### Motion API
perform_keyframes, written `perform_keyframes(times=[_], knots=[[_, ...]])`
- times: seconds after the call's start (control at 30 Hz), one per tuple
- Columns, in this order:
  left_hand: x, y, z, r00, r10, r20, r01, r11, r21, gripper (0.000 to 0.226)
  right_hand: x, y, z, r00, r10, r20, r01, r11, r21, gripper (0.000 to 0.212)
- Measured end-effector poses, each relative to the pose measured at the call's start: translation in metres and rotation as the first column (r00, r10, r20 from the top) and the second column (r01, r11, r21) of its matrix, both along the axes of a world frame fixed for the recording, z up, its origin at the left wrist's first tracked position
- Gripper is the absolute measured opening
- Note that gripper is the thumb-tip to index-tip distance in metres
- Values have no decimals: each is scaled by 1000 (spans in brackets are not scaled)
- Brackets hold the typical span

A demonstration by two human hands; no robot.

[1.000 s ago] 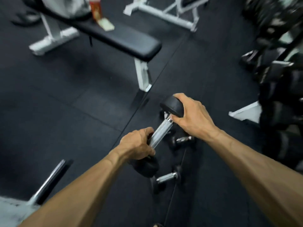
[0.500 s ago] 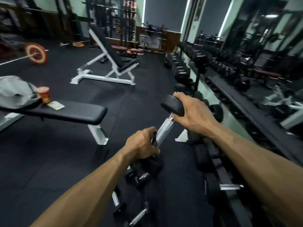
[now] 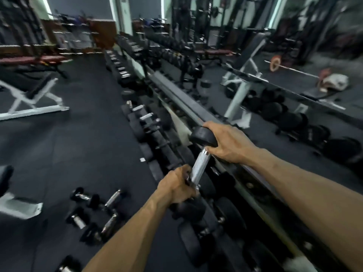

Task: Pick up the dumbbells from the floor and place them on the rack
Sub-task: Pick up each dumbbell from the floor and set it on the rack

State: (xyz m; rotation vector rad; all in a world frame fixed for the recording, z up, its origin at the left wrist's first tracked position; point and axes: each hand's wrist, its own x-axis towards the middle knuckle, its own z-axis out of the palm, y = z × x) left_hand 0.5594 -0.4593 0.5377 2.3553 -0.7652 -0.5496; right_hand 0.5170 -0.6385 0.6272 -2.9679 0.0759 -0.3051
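Note:
A black dumbbell (image 3: pixel 200 165) with a knurled chrome handle is held tilted in the air over the dumbbell rack (image 3: pixel 188 108). My left hand (image 3: pixel 177 188) grips the lower part of the handle, just above the lower head. My right hand (image 3: pixel 227 143) curls over the upper black head. The rack runs from the lower right up toward the centre, its lower tier filled with black dumbbells. Several smaller dumbbells (image 3: pixel 94 211) lie on the dark floor at the lower left.
A white-framed bench (image 3: pixel 29 103) stands at the left, and part of another white frame (image 3: pixel 17 206) shows at the left edge. A mirror behind the rack reflects benches and a barbell. Dark rubber floor lies between the benches and the rack.
The view has swung right from the floor to the rack. Both hands have kept their hold and carried the dumbbell up over the rack; the floor dumbbells now lie at the lower left.

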Motion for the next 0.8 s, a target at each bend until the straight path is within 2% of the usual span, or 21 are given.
perform_keyframes(times=[0.27, 0.4, 0.53, 0.63, 0.8], knots=[[-36, -192, -35, 963, -223, -153, 233, 971, 48, 44, -69, -183, -39, 962, -240, -128, 245, 969, 25, 60], [-37, -259, -49, 937, -325, -129, 340, 933, 115, 39, -82, -246, -59, 935, -310, -171, 327, 942, 79, 61], [-23, -295, -68, 933, -332, -139, 354, 916, 187, 59, -73, -285, -92, 913, -335, -231, 379, 907, 182, 59], [-3, -311, -75, 919, -363, -153, 392, 882, 263, 57, -59, -299, -114, 892, -364, -266, 430, 867, 254, 54], [13, -314, -76, 905, -371, -208, 415, 876, 247, 62, -40, -303, -122, 873, -390, -294, 453, 871, 191, 59]])
